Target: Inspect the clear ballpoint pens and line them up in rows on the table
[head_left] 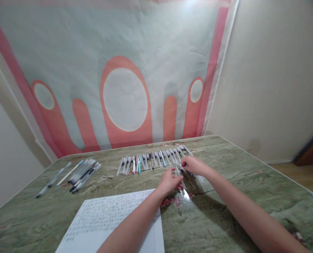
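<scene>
My left hand (170,182) is closed at the near side of the pen row, its fingers on a clear-barrelled pen (182,182) that slants toward me. Just right of it, my right hand (195,165) is curled, thumb and fingertips together by the far end of that pen; what they pinch is too small to make out. Dark pen parts show beneath the right hand, partly hidden by it. Beyond both hands runs a long row of pens (146,161), mostly clear with black parts, laid side by side. A few are pink, teal or blue.
A loose bunch of pens (85,174) lies on the left of the wood-patterned table (114,184), with a white and blue pen (70,173) and other clear pens (53,180) beside it. A handwritten sheet (106,218) lies under my left forearm. A patterned hanging (125,35) covers the wall behind.
</scene>
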Demonstrator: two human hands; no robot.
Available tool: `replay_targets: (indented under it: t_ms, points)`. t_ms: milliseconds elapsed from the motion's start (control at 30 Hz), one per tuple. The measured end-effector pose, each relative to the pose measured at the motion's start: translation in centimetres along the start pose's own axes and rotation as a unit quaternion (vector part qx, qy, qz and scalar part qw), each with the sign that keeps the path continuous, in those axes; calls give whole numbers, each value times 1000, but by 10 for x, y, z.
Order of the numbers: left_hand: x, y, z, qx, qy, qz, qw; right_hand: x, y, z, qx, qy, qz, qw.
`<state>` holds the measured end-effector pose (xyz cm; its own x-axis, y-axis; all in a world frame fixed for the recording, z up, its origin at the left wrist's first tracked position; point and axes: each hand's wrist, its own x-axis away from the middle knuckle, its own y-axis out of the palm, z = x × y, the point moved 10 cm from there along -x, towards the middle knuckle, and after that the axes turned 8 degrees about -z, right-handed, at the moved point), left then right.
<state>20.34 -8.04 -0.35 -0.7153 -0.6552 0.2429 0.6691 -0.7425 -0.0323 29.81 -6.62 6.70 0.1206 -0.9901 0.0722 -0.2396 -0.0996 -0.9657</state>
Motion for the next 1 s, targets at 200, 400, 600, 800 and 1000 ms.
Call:
replay_targets:
  t_ms: [200,400,600,800,1000]
  points:
    - [1,2,0,16,-8,-7,1000,4,3,-10,-18,-32,-32,999]
    - [0,2,-1,11,1,-15,1000,6,12,-18,-17,-53,-72,996]
    - [0,-4,2,20,4,-8,1000,7,14,-20,-20,-69,-89,993]
    - [8,-42,38,26,63,69,995,18,9,-63,-17,-102,-61,993]
    - [13,-103,55,74,135,192,969,65,28,-178,-81,-272,-34,958]
